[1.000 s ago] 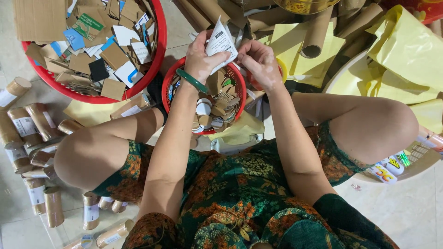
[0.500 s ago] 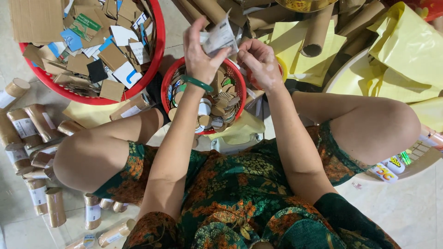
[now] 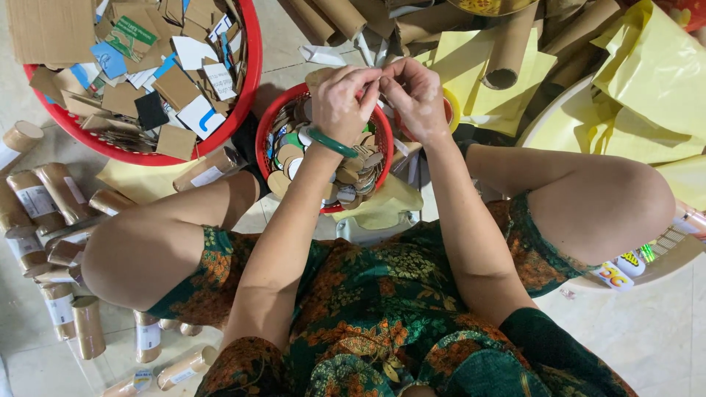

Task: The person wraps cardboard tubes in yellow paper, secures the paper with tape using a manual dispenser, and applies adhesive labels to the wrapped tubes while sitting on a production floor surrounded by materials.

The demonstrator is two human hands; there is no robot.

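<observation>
Change: white paper piece that the hands held up over the small basin before is out of sight now; both hands dropped lower, fingertips together.
Head view, left hand [image 3: 344, 99]: upper centre, fingers curled shut, pinching sth small w/ right; can't tell what. Green bangle [image 3: 332, 142] on wrist.
Right hand [image 3: 418, 95]: just beside left, touching it, fingers curled tight.
Small red basin [image 3: 266, 140]: directly under hands, full of round cardboard discs [image 3: 288, 154].
Big red basin [image 3: 246, 81]: upper left, cardboard scraps.
Cardboard tubes [image 3: 44, 195]: left edge, on floor.
Yellow sheets [image 3: 651, 73]: upper right.
</observation>
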